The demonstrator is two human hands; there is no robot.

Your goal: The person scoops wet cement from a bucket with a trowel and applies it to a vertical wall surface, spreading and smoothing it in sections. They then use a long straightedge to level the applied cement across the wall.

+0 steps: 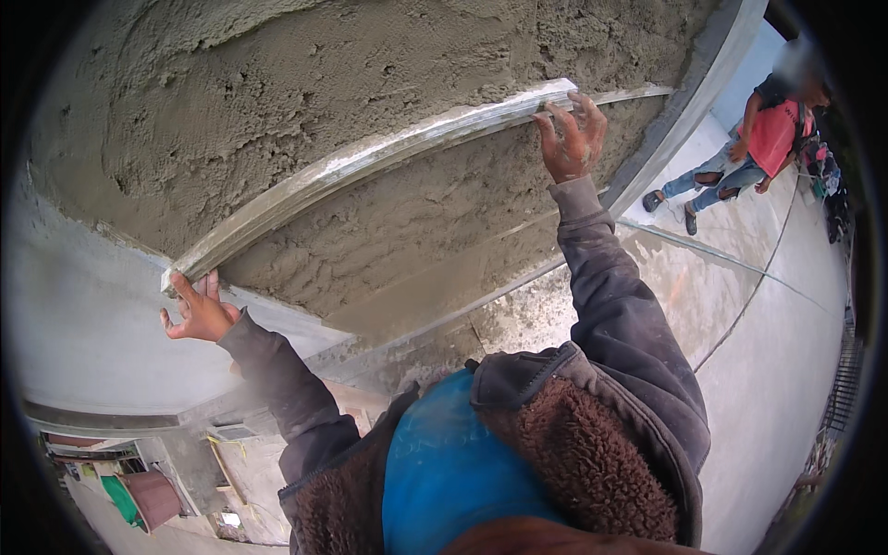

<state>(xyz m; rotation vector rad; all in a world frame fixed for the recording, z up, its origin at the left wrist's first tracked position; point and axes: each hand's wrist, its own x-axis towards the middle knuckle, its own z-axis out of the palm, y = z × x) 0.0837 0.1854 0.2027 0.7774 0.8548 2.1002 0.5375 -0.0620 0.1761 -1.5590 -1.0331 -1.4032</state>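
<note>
Remote obs., all positions rel. to the bar [370, 165]: long, pale, mortar-smeared, lying slantwise against wet mortar [351, 250], its R end the upper one as I view it. Well below its L end I see a reddish-brown tub [155, 499] w/ a green part on its L side. At the bar's L end: L hand [205, 314], fingers bent & closed on the tip. Mortar shows rough above the bar, smoother in spots below. Under its mid-length: blue shirt [453, 453]. At its R end: R hand [575, 146], fingers raised, bent, somewhat parted, tips by the lower edge; can't tell if gripping. Well R of the bar: co-worker [775, 139], pink-red top, torn jeans, dark shoes, standing on pale concrete [777, 342].
</note>
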